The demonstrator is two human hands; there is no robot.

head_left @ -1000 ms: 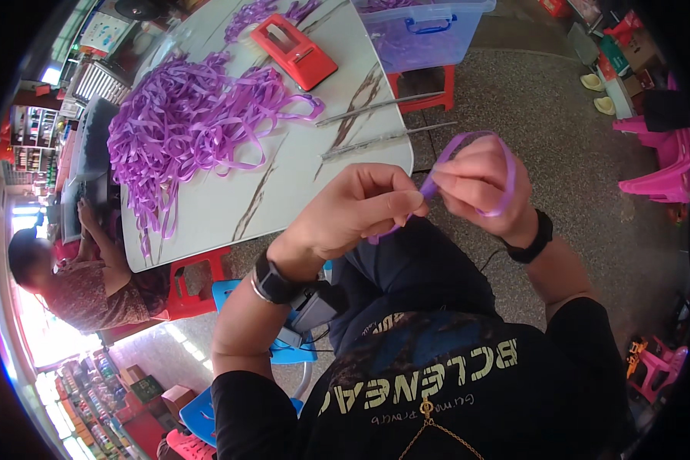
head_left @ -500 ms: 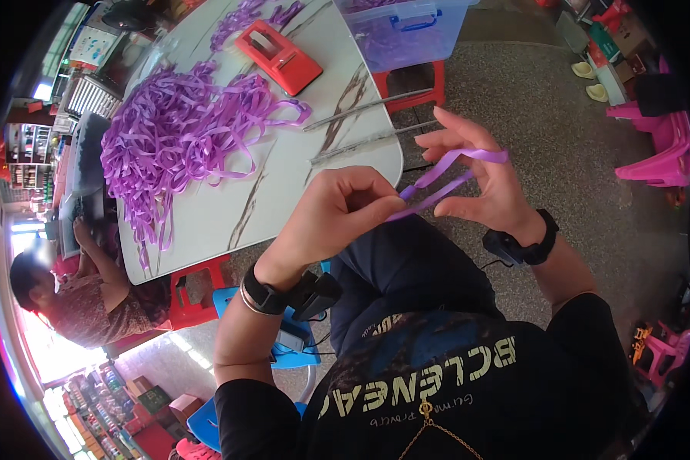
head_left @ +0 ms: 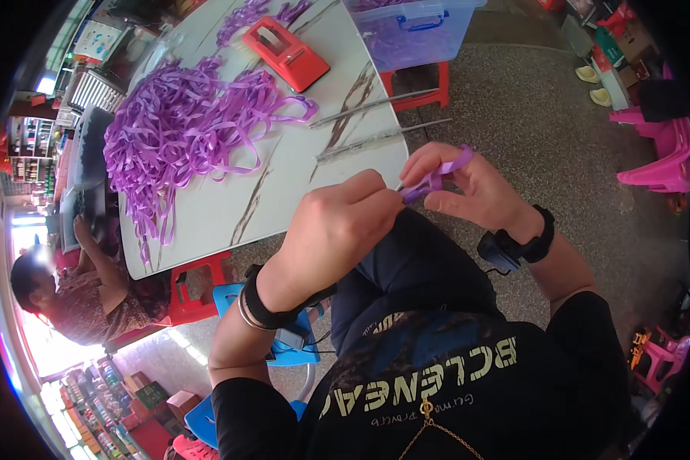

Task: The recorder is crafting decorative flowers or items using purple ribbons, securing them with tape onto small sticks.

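My left hand is closed in a pinch on one end of a purple ribbon, just off the table's near right corner. Its fingertips hide that end of the ribbon. Close by on the right, my right hand has its fingers curled, with the ribbon looped over them. The fingertips of both hands almost meet. On the white marbled table, a large tangled heap of purple ribbon loops lies to the left of my hands. A red tape dispenser stands beyond it.
Two thin rods jut over the table's right edge. A clear plastic box with a blue handle sits on a red stool. Left, another person sits at the table. A blue chair is beside my left arm; pink chairs stand right.
My right hand has moved left and down toward my left hand, its fingers curling in. The open ribbon loop between the hands has been drawn smaller. My left hand has turned slightly.
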